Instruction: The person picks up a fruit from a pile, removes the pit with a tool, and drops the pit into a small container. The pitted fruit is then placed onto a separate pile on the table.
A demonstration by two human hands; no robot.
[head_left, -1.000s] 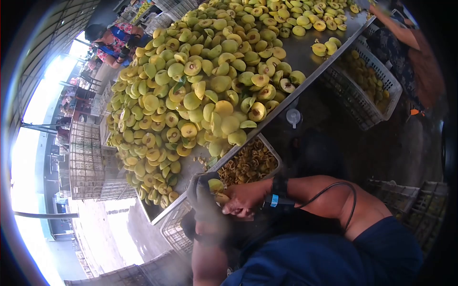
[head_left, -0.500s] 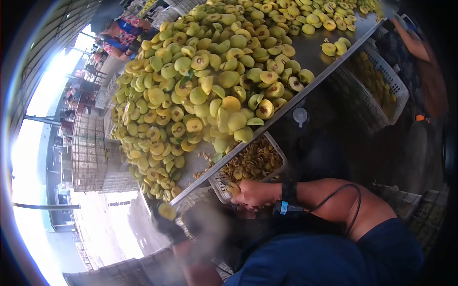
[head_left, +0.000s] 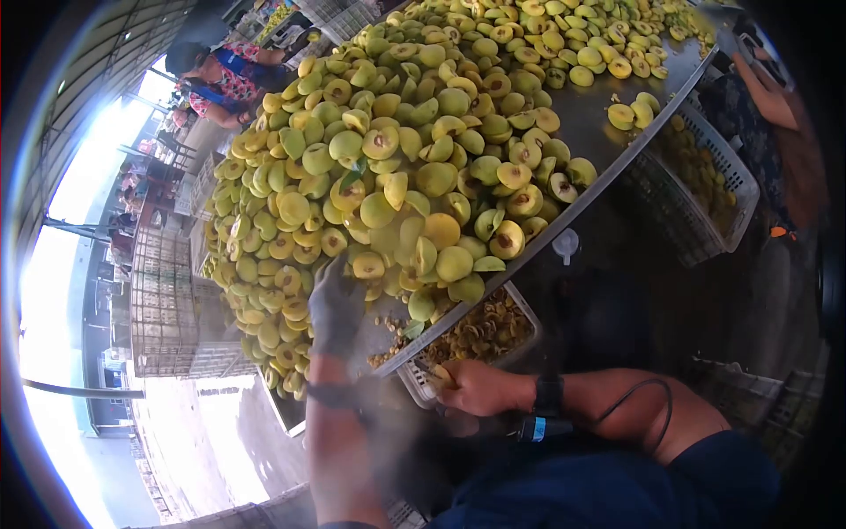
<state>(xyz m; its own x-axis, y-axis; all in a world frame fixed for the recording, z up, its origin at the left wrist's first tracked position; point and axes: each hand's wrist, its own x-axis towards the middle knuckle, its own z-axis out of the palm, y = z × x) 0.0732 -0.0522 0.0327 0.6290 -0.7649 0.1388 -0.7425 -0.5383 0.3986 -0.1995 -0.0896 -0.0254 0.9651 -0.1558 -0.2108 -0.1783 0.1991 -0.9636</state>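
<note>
My left hand [head_left: 337, 309], in a grey glove, reaches into the near side of a big heap of halved yellow-green fruit [head_left: 436, 181]. Its fingers are stretched out beside a fruit half [head_left: 368, 264] with a brown centre; their tips are partly hidden among the fruit. My bare right hand [head_left: 483, 388] is closed in front of the table edge, above a white crate [head_left: 419, 385] of brown and yellow scraps. From its fist sticks a small yellowish thing [head_left: 443, 376], its kind too unclear to name.
The metal table [head_left: 608, 181] has a raised rim running diagonally. Another white crate [head_left: 745, 189] with fruit stands at right, near a person's arm [head_left: 762, 93]. Across the heap works a person in a floral top [head_left: 238, 75]. Stacked crates [head_left: 163, 300] stand at left.
My left hand has moved up and away from me, from below the table corner to the heap. The fruit half it had is no longer in it. My right hand stays almost in place.
</note>
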